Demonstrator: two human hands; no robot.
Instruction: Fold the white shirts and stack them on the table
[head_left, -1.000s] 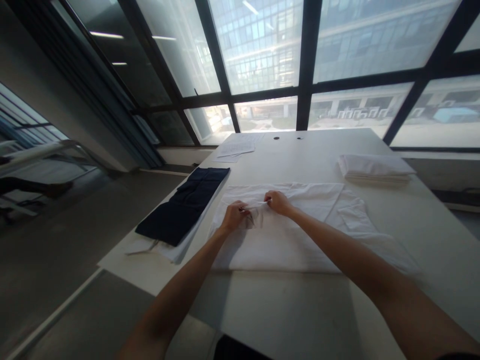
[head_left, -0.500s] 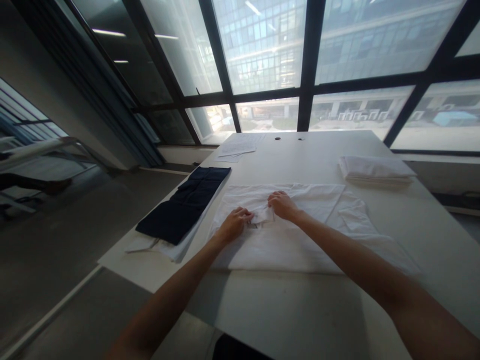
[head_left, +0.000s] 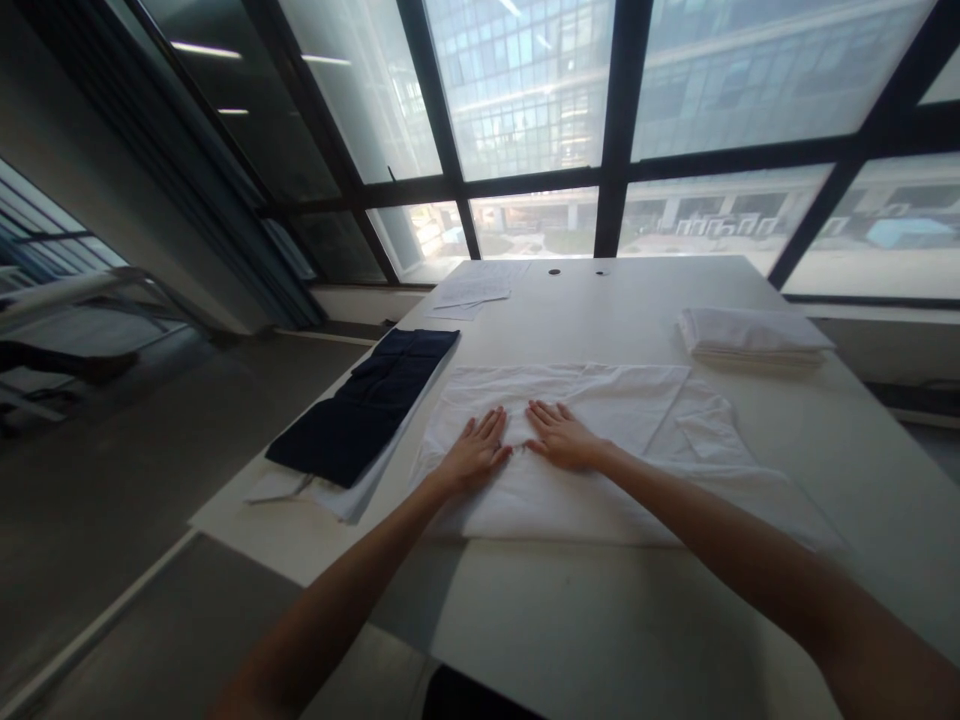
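Note:
A white garment (head_left: pixel 600 500), perhaps a shirt, lies spread on the table with one part bunched at its right side. My left hand (head_left: pixel 478 450) rests flat on its left half, fingers stretched forward. Close beside it, my right hand (head_left: pixel 561 435) also lies palm down on the cloth with fingers spread. Between the two hands there is a narrow gap where a small dark mark shows. Neither hand grips the fabric. Whatever lies under the palms is hidden.
A folded dark navy cloth (head_left: pixel 364 410) lies over white fabric at the table's left edge. Papers (head_left: pixel 472 288) lie at the far left corner. Folded white cloth (head_left: pixel 754 335) is stacked at the right. The white table (head_left: pixel 600 620) stands before large windows.
Both hands have gone from pinching a raised bit of the white fabric to lying flat with fingers outstretched. The fabric between them is now flatter.

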